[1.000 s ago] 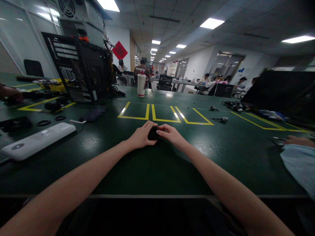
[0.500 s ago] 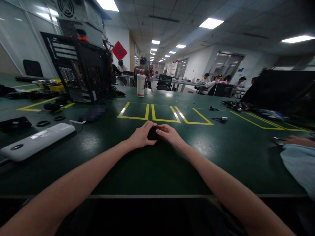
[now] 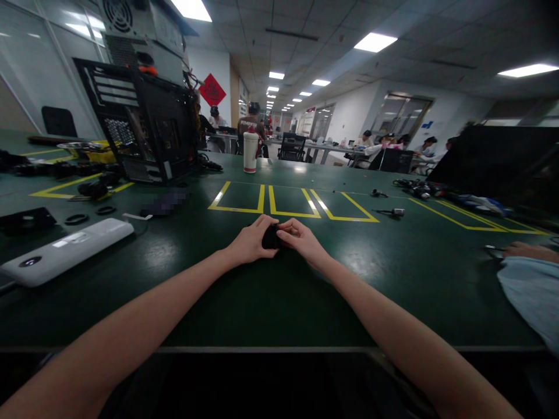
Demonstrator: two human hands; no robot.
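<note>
Near the middle of the green table (image 3: 279,302), my left hand (image 3: 252,240) is wrapped round a small black object (image 3: 271,237), with fingers over its top and the thumb at its near side. My right hand (image 3: 301,238) is pinched at the object's right side, its thumb and fingertips close together. Whether a small part sits between those right fingertips is hidden. Yellow tape outlines (image 3: 293,214) lie on the table just beyond both hands.
A white power bank-like device (image 3: 70,250) and black rings (image 3: 76,219) lie left. Behind them stands a black computer case (image 3: 152,122). A white cup (image 3: 250,152) stands beyond the tape. Small metal-ended parts (image 3: 396,212) lie right, and another person's sleeve (image 3: 530,291) is at the right edge.
</note>
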